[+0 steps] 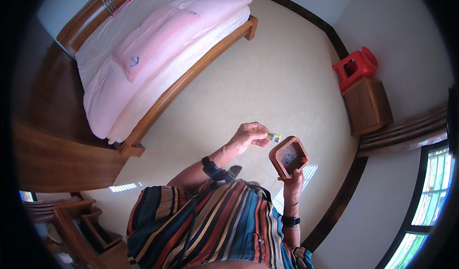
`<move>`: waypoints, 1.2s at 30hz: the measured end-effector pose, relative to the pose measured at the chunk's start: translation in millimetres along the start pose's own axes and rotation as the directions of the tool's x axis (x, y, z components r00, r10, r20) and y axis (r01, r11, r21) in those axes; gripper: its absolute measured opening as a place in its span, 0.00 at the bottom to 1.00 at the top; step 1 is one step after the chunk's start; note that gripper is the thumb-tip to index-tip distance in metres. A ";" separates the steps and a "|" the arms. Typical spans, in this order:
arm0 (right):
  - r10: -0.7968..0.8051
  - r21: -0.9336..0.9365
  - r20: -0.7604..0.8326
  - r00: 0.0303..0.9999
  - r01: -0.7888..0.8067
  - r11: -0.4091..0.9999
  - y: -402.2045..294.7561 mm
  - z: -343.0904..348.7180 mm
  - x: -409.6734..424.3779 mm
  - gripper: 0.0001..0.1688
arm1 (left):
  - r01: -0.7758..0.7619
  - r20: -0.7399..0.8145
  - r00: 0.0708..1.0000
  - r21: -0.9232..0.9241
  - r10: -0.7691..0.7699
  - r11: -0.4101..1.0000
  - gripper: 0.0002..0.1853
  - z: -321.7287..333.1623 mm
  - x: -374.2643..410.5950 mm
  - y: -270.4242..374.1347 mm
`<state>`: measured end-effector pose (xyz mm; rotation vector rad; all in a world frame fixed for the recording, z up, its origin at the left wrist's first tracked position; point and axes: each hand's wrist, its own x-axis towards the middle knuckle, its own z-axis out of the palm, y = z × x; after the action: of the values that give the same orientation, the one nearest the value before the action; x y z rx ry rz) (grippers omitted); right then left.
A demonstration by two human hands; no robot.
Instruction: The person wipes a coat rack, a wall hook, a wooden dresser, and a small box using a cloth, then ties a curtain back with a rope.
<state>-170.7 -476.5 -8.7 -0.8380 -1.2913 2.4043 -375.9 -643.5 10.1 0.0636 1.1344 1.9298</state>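
Between the thumb and fingers of my left hand point(252, 137) is a small, see-through yellowish object, probably a disposable lighter point(273, 137), with its metal-looking end pointing right. That end is just left of a square wooden tray point(274, 158) with rounded corners, apparently an ashtray. My right hand point(293, 187) grips this tray by its near corner, thumb over the rim and the other fingers mostly hidden underneath. The tray's inner floor is dark with grey patches, and its open top is tilted toward me. Both hands are in front of my striped shirt, above the pale floor.
A wooden-framed bed point(200, 68) with a pink quilt point(157, 50) stands at the upper left. At right, red plastic stools point(358, 68) rest on a wooden cabinet point(371, 105), near a curtain point(401, 136) and barred window point(432, 183). Wooden furniture point(71, 229) is at lower left.
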 end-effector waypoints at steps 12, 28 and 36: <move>-0.016 -0.122 0.021 1.000 0.018 0.992 -5.9 -4.1 13.0 0.33 | 0.026 0.134 0.991 -0.112 -0.011 0.993 0.17 17.6 1.8 3.2; 0.098 -0.201 0.253 0.963 -0.046 0.979 -34.2 68.3 97.0 0.33 | -0.354 -0.046 0.931 0.127 0.362 0.927 0.10 -11.0 -6.3 70.2; 0.067 -0.193 0.237 0.969 -0.020 0.981 -32.9 61.2 95.6 0.35 | -0.465 0.013 0.878 0.258 0.478 0.847 0.06 3.8 -12.1 83.5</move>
<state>-284.5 -451.1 10.9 -0.6384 -1.6315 2.5099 -421.2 -666.4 77.5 0.4770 1.5044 2.2051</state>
